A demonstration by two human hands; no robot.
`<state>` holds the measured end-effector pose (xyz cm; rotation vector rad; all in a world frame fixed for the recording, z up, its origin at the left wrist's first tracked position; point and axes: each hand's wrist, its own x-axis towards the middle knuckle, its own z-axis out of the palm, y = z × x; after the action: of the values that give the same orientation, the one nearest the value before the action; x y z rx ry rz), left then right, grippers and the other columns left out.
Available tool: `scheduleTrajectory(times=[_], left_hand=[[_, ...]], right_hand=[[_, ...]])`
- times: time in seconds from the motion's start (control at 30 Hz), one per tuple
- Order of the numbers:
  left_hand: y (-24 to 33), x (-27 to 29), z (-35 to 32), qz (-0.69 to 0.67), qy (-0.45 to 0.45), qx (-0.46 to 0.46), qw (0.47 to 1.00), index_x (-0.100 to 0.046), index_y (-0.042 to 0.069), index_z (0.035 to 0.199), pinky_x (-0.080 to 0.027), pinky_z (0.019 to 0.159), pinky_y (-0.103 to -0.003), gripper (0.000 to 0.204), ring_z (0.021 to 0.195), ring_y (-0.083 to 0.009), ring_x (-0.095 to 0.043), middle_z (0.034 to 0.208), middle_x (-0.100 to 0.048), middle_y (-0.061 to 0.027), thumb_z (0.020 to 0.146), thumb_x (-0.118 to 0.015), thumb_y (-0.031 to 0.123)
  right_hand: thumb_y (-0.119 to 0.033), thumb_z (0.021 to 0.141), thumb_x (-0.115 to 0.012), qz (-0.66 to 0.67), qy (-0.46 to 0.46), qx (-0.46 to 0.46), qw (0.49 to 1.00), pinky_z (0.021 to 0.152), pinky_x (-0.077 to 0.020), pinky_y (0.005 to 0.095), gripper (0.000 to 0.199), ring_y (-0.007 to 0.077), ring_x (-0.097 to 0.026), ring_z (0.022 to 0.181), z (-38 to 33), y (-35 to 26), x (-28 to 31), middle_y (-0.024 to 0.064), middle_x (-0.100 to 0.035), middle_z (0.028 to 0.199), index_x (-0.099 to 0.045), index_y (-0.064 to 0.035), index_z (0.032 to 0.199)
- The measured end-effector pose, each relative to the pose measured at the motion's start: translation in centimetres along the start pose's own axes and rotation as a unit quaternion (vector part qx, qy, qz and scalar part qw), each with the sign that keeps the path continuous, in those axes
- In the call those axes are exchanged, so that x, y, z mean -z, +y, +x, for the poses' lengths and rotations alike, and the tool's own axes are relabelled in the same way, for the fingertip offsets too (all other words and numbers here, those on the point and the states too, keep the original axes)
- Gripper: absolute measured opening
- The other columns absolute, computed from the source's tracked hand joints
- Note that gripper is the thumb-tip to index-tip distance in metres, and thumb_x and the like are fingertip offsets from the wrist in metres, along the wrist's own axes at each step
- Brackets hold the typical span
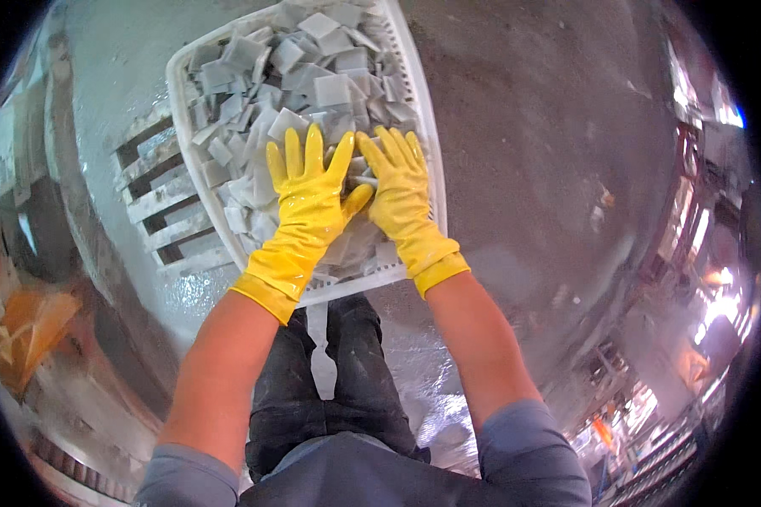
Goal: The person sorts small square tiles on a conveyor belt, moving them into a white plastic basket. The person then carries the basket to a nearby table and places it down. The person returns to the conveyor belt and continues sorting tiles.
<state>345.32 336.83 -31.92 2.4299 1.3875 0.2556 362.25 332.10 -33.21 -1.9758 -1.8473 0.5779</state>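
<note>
A white plastic crate (420,76) in front of me is heaped with many flat, squarish pale-grey pieces (333,90) that look like small tiles. They lie jumbled at all angles. Both my hands wear yellow rubber gloves with a wet shine. Over the near half of the heap, my left hand (307,198) is palm down with its fingers spread wide. My right hand (400,188) is close beside it, its fingers stretched out and nearly together over the pieces by the right wall. Neither holds anything that I can see; what lies under the palms is hidden.
A slatted pallet (167,201) shows to the left of the crate. The concrete floor (516,152) looks wet in places. An orange-brown sheet or bag (38,334) is at the far left. Cluttered racks or equipment (651,439) stand at the lower right, blurred at the rim.
</note>
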Motion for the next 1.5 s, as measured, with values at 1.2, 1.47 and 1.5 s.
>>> scheduleTrajectory(times=[1.2,1.47,1.5], left_hand=[[-7.9,-1.4,5.8,0.163,0.005,-0.109,0.981,-0.048,0.031,0.161,-0.017,0.126,-0.068,0.091,0.149,-0.0451,-0.043,0.166,-0.046,-0.012,0.081,-0.082,0.058],[-7.0,2.8,-1.2,0.162,-0.113,-0.093,0.976,-0.047,0.025,0.162,-0.019,0.127,-0.065,0.083,0.154,-0.0441,-0.038,0.169,-0.04,-0.0152,0.089,-0.078,0.046],[-6.8,4.2,-2.6,0.127,-0.105,-0.086,0.983,-0.047,0.024,0.162,-0.02,0.127,-0.065,0.083,0.154,-0.0442,-0.038,0.169,-0.04,-0.017,0.088,-0.079,0.043]], right_hand=[[-0.025,0.09,-0.082,0.101,0.159,-0.036,0.981,0.125,-0.0352,0.0517,0.075,0.0458,-0.047,0.147,-3.0,-3.5,-0.5,0.0257,-0.052,0.158,-0.052,-0.0049,0.156],[-0.045,0.109,-0.062,0.63,0.121,-0.634,0.433,0.126,-0.0342,0.0465,0.075,0.0285,-0.028,0.162,-26.7,-14.8,-8.1,0.0141,-0.026,0.177,-0.028,-0.0156,0.169],[-0.049,0.109,-0.059,0.656,0.115,-0.657,0.354,0.123,-0.0362,0.0489,0.074,0.026,-0.031,0.159,-24.9,-15.6,-7.9,0.011,-0.03,0.174,-0.028,-0.0195,0.169]])
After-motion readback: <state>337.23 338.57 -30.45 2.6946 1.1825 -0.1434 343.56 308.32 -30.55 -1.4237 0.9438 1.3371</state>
